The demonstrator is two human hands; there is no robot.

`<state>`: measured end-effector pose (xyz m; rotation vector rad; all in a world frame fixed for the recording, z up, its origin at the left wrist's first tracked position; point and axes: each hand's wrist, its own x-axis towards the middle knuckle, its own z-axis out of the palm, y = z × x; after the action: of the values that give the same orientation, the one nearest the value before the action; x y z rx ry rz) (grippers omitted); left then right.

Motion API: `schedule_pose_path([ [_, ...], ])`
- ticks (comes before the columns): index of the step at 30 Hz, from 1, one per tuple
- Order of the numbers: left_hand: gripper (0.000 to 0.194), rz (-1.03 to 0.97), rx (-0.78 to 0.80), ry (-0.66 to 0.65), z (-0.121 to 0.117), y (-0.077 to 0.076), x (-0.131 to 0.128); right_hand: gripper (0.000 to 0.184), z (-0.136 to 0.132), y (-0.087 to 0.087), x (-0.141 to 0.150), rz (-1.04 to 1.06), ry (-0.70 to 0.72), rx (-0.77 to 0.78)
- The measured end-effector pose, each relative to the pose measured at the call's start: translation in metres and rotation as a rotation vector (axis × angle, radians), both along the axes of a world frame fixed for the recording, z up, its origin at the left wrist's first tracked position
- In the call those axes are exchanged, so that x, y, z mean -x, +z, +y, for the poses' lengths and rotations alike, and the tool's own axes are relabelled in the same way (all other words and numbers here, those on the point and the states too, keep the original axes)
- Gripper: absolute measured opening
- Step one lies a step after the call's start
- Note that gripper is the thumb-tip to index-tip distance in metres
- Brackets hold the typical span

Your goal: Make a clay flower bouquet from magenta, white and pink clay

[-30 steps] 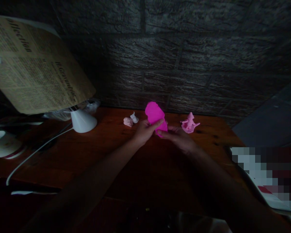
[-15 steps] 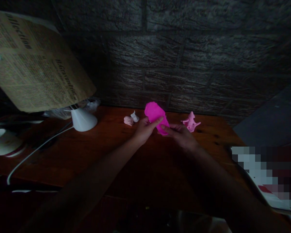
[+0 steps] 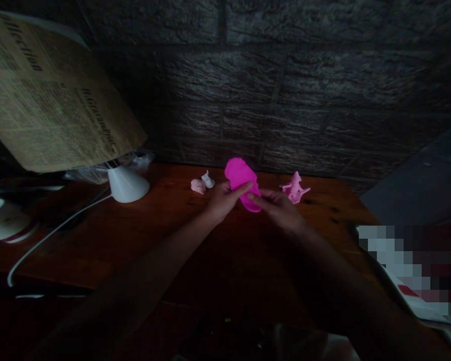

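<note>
The left hand [image 3: 220, 203] and right hand [image 3: 281, 208] pinch the flat magenta clay [image 3: 239, 171] over the desk [image 3: 165, 210], between the small lumps [image 3: 198, 186] at left and the pink figure [image 3: 295, 189] at right. Light, even thumb pressure should avoid tears.

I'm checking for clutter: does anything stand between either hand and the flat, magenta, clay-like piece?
Nothing visible does: the left hand and the right hand both hold the magenta piece directly, touching it.

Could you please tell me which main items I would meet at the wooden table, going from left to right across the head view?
White cup, white lamp base, pale pink lump, small white lump, bright pink flat piece, pink spiky shape.
</note>
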<state>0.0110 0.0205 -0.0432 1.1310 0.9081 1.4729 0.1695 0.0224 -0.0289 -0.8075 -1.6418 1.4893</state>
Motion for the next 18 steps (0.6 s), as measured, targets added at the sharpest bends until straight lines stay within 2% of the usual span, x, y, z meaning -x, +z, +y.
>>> schedule_pose_path([
  [7,0.035,-0.147,0.083,-0.137,-0.0033,0.0064,-0.0020,0.041,-0.0010,0.0022,-0.0003,0.019,-0.022,-0.024],
  [9,0.038,-0.141,0.041,-0.072,-0.0034,0.0090,-0.0004,0.041,0.0009,-0.0002,-0.0020,-0.016,-0.039,-0.033],
  [13,0.032,0.054,-0.031,0.113,-0.0030,0.0080,0.0035,0.041,0.0019,-0.0010,-0.0018,-0.011,-0.053,-0.013],
  [18,0.031,0.123,-0.062,0.080,-0.0047,0.0053,0.0025,0.045,-0.0029,0.0041,0.0008,0.000,-0.097,0.028],
])
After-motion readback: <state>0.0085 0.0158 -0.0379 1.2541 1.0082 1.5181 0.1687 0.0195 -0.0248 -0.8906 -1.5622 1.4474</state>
